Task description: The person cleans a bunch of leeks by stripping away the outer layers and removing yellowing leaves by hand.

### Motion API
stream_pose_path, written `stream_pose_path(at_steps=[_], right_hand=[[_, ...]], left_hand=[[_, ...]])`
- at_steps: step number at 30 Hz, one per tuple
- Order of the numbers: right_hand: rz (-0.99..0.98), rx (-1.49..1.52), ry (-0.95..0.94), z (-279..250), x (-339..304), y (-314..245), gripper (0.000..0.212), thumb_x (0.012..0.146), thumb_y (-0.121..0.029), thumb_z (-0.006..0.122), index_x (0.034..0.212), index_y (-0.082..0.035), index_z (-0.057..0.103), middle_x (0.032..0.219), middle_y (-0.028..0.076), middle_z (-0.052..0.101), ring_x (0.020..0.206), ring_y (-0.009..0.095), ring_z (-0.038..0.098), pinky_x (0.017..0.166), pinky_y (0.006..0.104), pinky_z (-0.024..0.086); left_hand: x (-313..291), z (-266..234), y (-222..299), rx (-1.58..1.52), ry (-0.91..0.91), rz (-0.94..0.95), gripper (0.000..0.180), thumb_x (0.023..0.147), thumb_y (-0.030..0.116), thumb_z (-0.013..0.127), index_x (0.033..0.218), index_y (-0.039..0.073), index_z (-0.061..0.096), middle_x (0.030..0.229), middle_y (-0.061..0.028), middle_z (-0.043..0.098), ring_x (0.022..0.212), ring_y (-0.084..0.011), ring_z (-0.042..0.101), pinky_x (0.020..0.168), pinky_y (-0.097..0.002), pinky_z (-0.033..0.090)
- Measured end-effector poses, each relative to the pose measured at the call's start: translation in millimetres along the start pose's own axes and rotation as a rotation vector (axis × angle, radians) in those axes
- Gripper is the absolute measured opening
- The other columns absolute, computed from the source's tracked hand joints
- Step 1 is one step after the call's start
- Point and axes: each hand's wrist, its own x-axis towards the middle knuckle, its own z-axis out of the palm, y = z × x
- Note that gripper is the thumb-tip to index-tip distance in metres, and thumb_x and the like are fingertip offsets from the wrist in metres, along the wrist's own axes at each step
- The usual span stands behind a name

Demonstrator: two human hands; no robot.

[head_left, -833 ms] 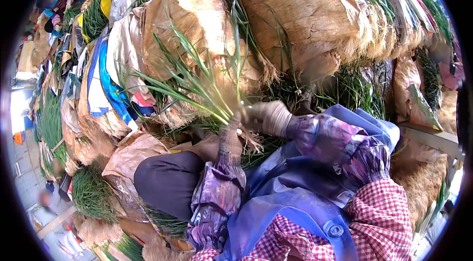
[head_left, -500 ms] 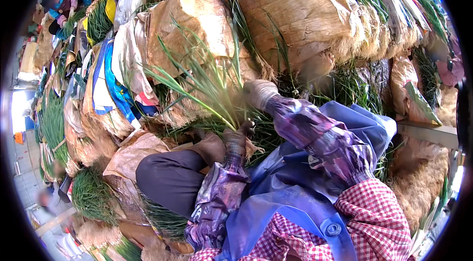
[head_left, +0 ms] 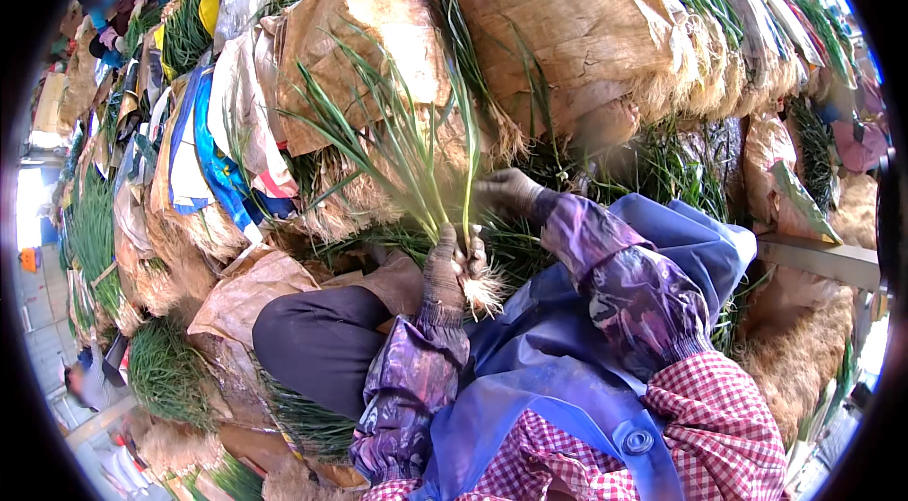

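Note:
My left hand (head_left: 446, 264), in a soiled knitted glove, is closed round the lower stems of a small bunch of scallions (head_left: 430, 189). Their green leaves fan upward, and pale roots hang out below the fingers. Just right of the leaves is my gloved right hand (head_left: 514, 187), its fingers stretched toward the stems with blurred tips. I see nothing held in it, and whether it touches a leaf is unclear. Loose scallion greens (head_left: 515, 250) lie beneath both hands.
Large bundles of scallions wrapped in tan sheets (head_left: 567, 18) are heaped ahead, roots facing me. More wrapped bundles (head_left: 203, 141) stand at the left. My bent knee (head_left: 317, 350) is beside my left arm. A metal bar (head_left: 818, 260) lies at right. Another person (head_left: 118, 4) is at the far left.
My right hand has moved a little right and down, from a fist to stretched fingers. My left hand has turned, so the scallions stand more upright and their roots show.

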Motion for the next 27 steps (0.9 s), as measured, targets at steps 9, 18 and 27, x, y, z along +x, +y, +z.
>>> stream_pose_path(at_steps=[9, 18, 27], right_hand=[[-0.224, 1.007, -0.644, 38, 6, -23, 0.034, 0.087, -0.036, 0.062, 0.102, -0.005, 0.058, 0.066, -0.001, 0.052, 0.054, 0.009, 0.049, 0.049, 0.0228, 0.042], [-0.410, 0.169, 0.458, 54, 3, -40, 0.023, 0.087, -0.022, 0.061, 0.096, -0.001, 0.063, 0.073, 0.005, 0.063, 0.062, 0.014, 0.057, 0.058, 0.0287, 0.048], [0.258, -1.160, 0.127, -13, 4, -30, 0.022, 0.079, -0.031, 0.061, 0.093, -0.015, 0.069, 0.094, 0.010, 0.067, 0.083, 0.026, 0.065, 0.074, 0.0365, 0.053]], left_hand=[[5, 16, 9, -0.175, -0.073, -0.094, 0.040, 0.090, 0.034, 0.052, 0.103, -0.004, 0.056, 0.060, -0.0093, 0.053, 0.042, -0.0153, 0.044, 0.037, -0.0250, 0.036], [9, 1, 10, -0.347, -0.347, -0.145, 0.029, 0.094, 0.031, 0.048, 0.093, 0.003, 0.055, 0.056, -0.0033, 0.045, 0.042, -0.0128, 0.038, 0.039, -0.0265, 0.033], [-15, 31, 44, -0.035, -0.192, 0.481, 0.043, 0.089, 0.045, 0.054, 0.103, 0.004, 0.054, 0.064, -0.0018, 0.046, 0.049, -0.0089, 0.037, 0.043, -0.0234, 0.031]])
